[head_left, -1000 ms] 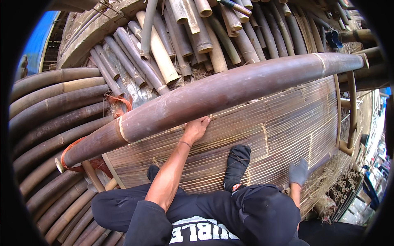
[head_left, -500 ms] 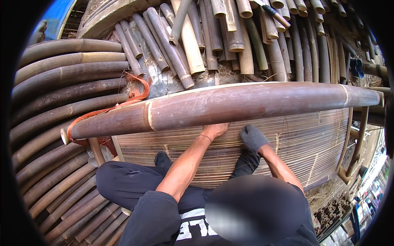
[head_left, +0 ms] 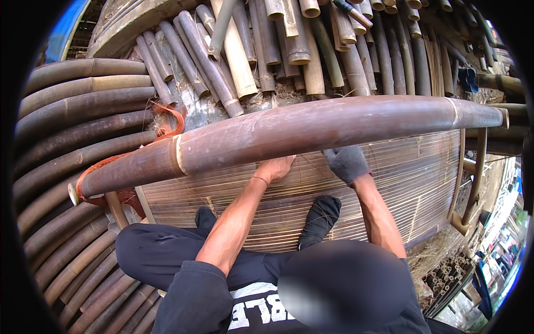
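A bamboo bench with a thick brown bamboo pole [head_left: 311,128] along its far side lies in front of me. Its seat of thin bamboo slats [head_left: 400,183] stretches beneath both arms. My left hand [head_left: 276,168], bare with a thin band at the wrist, is at the slats just under the pole, its fingers curled and partly hidden. To its right, my right hand [head_left: 349,164] wears a grey glove and sits low against the pole's near side. Its fingers are bent, their tips partly behind the pole. What either hand pinches is too small to make out.
Orange-red fibre strips [head_left: 169,123] wrap round the pole's left end. Long bamboo poles [head_left: 83,117] are stacked at left, and cut bamboo pieces [head_left: 300,50] lie beyond the bench. My dark-covered foot [head_left: 321,217] rests on the slats. Thin bamboo tubes [head_left: 448,275] are bundled at lower right.
My view has shifted, so the bench appears a little further left and higher. My right hand has moved up closer to the pole, and my foot near it shows more fully.
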{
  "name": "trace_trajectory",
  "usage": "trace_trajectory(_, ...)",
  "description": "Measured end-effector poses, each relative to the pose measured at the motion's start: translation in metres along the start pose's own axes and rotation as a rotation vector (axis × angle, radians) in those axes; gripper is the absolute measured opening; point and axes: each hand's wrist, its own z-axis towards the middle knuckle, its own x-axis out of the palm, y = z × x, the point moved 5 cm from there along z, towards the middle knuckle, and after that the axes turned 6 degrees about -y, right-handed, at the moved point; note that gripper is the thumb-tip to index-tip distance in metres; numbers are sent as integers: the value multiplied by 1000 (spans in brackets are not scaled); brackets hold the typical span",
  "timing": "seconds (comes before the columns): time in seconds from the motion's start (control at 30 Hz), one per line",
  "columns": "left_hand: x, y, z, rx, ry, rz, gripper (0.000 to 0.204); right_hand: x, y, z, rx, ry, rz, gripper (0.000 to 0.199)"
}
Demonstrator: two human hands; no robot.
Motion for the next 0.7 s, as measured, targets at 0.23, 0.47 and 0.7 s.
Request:
trace_trajectory(0.23,6,15,2,-32,18,-79,50,87,35,-41,69,329,74,41)
trace_trajectory(0.47,-2,-4,-5,-50,6,-29,54,66,-45,-75,102,285,166,34)
trace_trajectory(0.7,-19,-44,-21,54,-652,-101,41,40,-141,-183,731,-397,1096,24)
